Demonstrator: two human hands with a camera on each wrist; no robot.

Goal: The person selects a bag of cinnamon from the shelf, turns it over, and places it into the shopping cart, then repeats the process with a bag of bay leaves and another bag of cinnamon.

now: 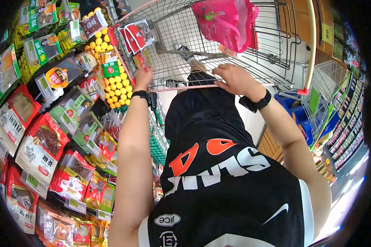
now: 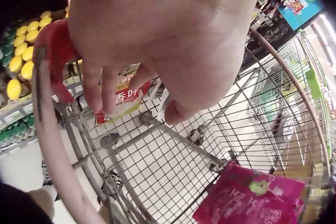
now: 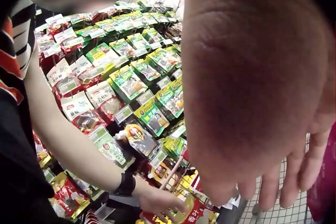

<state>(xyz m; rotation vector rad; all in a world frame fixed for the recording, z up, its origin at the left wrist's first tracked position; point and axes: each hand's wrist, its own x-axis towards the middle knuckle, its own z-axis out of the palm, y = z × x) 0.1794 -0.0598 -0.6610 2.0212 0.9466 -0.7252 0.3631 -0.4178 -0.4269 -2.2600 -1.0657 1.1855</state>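
Note:
A red-and-yellow packet of bay leaves [image 2: 126, 97] is in the wire cart [image 2: 173, 182], at its left end in the head view. My left hand [image 1: 143, 78] reaches over the near rail, its fingertips right at the packet. In the left wrist view, its fingers [image 2: 108, 90] hang fairly straight in front of the packet, and the thumb stands apart from it. Over the same rail, my right hand [image 1: 240, 80] lies with its fingers stretched into the cart. Its fingers [image 3: 270, 184] point down in the right wrist view, with nothing seen in them.
A pink bag [image 1: 226, 24] lies on the cart's right side, and a red-and-white package [image 1: 135, 38] at its left. Shelves of seasoning packets [image 1: 45, 140] run along the left, beside yellow-capped bottles [image 1: 118, 86]. Another cart [image 1: 327, 86] stands to the right.

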